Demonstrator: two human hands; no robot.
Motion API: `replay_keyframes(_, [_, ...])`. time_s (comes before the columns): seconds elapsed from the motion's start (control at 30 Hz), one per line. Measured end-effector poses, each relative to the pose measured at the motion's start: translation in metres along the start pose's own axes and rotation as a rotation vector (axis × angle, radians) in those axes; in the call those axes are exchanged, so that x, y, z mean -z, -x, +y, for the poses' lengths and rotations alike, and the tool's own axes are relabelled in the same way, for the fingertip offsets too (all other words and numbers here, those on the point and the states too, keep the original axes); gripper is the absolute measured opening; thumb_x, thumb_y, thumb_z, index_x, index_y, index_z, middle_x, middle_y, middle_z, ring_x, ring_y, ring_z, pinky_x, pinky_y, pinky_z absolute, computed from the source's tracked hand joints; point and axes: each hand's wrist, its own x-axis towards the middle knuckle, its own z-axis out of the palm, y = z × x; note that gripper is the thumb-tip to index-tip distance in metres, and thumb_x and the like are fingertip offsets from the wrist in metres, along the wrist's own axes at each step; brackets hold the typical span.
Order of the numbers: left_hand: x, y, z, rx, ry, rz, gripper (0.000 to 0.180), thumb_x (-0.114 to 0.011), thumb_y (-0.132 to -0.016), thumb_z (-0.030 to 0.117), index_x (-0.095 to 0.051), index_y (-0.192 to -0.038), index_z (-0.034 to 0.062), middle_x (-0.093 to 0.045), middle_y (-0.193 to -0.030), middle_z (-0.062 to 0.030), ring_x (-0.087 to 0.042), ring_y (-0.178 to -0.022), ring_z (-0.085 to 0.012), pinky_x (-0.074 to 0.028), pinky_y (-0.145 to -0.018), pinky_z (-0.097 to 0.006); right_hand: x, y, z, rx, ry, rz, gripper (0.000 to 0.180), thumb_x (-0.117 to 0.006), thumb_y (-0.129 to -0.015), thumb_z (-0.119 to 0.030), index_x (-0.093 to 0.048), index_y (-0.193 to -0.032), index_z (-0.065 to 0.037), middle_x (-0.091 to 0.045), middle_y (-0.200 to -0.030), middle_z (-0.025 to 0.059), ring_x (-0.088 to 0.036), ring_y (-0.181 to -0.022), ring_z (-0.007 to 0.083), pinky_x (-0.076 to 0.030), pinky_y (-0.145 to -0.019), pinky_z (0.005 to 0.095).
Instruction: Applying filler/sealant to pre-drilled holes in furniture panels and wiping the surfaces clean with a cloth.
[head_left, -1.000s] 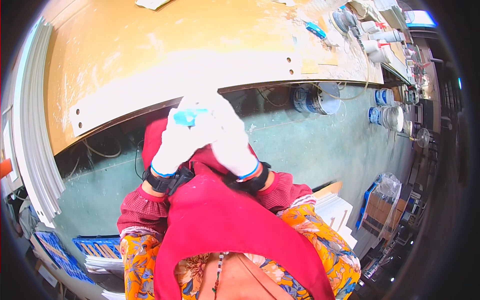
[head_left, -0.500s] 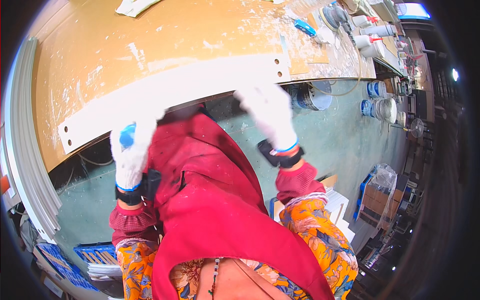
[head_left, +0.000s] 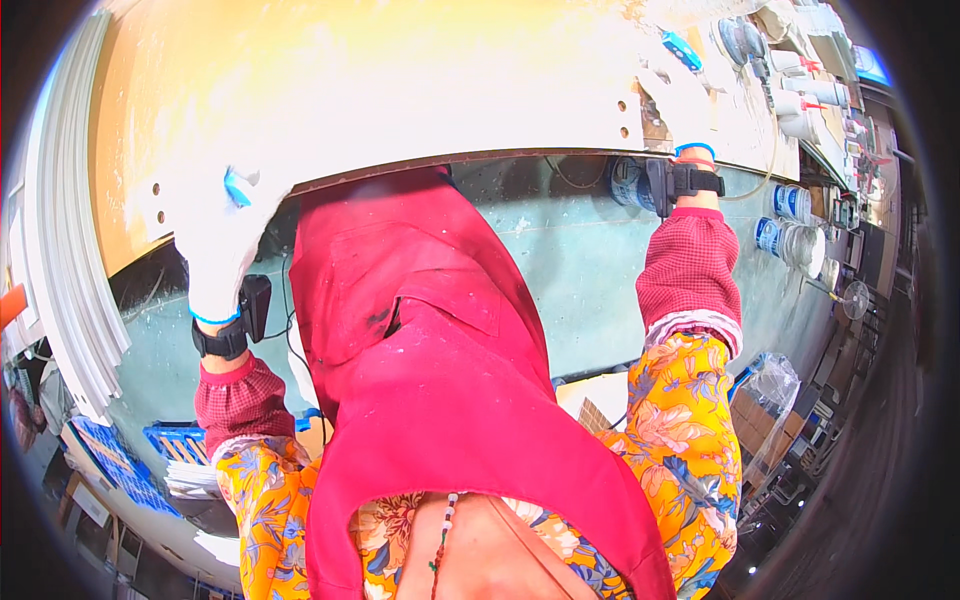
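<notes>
Clock positions use the centre of the head view as pivot, 12 at the top. The tabletop spans 10 to 2 o'clock. The red apron of the person at work runs from 6 o'clock up to the tabletop's near edge. The white board lies flat along that edge, its long side facing the person; strong glare blurs its far outline. The stacked white strips stand off the tabletop's end at 9 to 10 o'clock.

Left hand, white-gloved: at 10 o'clock, over the near edge of the board, close to its left end. The board extends from these fingers toward 2 o'clock. A small blue item shows at the hand's upper side. Glare merges glove and board; I cannot tell whether the fingers are spread or pinching.

Right hand, white-gloved: between 1 and 2 o'clock, just beside the board's right end, fingers pointing toward 11. The board lies on their 9 o'clock side. Contact is unclear, and I cannot tell whether the fingers are spread or pressed together.

Floor buckets stand near 3 o'clock. The sander sits between 1 and 2, white bottles at 2, and a blue packet at 1. Smallest: paired holes at each end of the board.
</notes>
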Motion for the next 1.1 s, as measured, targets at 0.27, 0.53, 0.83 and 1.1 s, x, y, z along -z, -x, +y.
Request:
replay_keyframes(0.27, [-0.01, 0.0, -0.028, -0.067, 0.363, -0.129, 0.037, -0.081, -0.067, 0.019, -0.063, -0.096, 0.0058, -0.063, -0.088, -0.0057, -0.06, -0.083, -0.016, -0.05, -0.073, -0.032, -0.001, 0.047, 0.03, 0.013, 0.131, 0.097, 0.044, -0.064, -0.083, -0.042, -0.065, -0.111, -0.009, -0.065, -0.11, 0.0137, -0.061, -0.1, 0.031, -0.047, -0.087, 0.0428])
replay_keyframes(0.53, [-0.019, -0.002, -0.03, -0.124, 0.139, -0.09, 0.037, -0.082, -0.064, 0.023, -0.059, -0.088, 0.0058, -0.061, -0.086, -0.0068, -0.059, -0.078, -0.0184, -0.05, -0.07, -0.033, 0.01, 0.049, 0.021, -0.078, 0.115, -0.025, 0.036, -0.065, -0.084, -0.034, -0.065, -0.107, -0.007, -0.064, -0.105, 0.0139, -0.06, -0.097, 0.0308, -0.047, -0.086, 0.0413])
replay_keyframes(0.83, [-0.033, -0.002, -0.033, -0.187, 0.361, -0.023, 0.043, -0.083, -0.063, 0.031, -0.062, -0.093, 0.0083, -0.058, -0.081, -0.0041, -0.056, -0.073, -0.0177, -0.048, -0.065, -0.033, 0.001, 0.07, -0.119, 0.343, -0.026, 0.329, 0.026, -0.065, -0.083, -0.016, -0.064, -0.106, -0.004, -0.063, -0.106, 0.0124, -0.058, -0.103, 0.0279, -0.044, -0.092, 0.0391])
replay_keyframes(1.1, [-0.03, 0.005, -0.013, -0.232, 0.175, 0.16, 0.038, -0.082, -0.067, 0.03, -0.063, -0.091, 0.0092, -0.061, -0.077, -0.0019, -0.059, -0.071, -0.0148, -0.05, -0.066, -0.03, -0.042, 0.08, -0.13, 0.277, 0.281, 0.441, 0.033, -0.06, -0.085, -0.025, -0.062, -0.111, -0.006, -0.063, -0.107, 0.0164, -0.059, -0.101, 0.0342, -0.046, -0.089, 0.0471])
